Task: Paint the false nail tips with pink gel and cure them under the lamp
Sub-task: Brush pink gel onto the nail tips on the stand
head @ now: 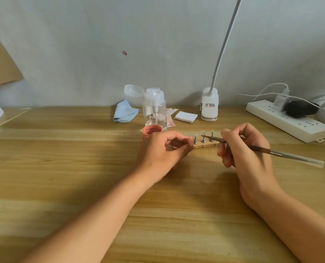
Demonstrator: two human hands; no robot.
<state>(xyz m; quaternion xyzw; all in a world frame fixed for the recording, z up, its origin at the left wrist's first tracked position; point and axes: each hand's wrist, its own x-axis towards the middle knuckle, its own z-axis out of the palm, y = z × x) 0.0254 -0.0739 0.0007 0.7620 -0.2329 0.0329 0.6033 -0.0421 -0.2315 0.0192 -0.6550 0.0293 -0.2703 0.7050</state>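
Just right of frame centre, the right hand pinched the brush, its tip at the nail tips on the wooden holder, while the left hand curled its fingers at the holder's left end, grip unclear; an unsteadied holder could have shifted and smeared gel.

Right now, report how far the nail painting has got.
Done: the pink gel pot looks open near the stand. In hand: the right hand holds the brush, its tip at the nail tips; the left hand curls at the stand's left end. Left: the tips that show look clear, so coating and curing remain.
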